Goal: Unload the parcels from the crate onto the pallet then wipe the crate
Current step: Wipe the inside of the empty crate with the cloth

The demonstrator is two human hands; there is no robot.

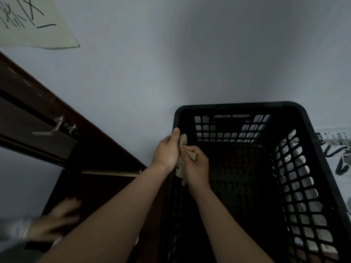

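**Wipe stage: cloth readied at the crate's left wall**

At centre frame the left hand (166, 151) is curled round a beige cloth (183, 139) and the right hand (196, 166) pinches its lower folds. Both are just above the left wall of the black crate (237, 106), whose dark interior shows no parcels. Recommended: bunch the cloth into a flat pad, press it on the inner wall, and stroke along the lattice from rim to floor. Parcels (338, 147) lie outside at 3 o'clock; no pallet is identifiable.
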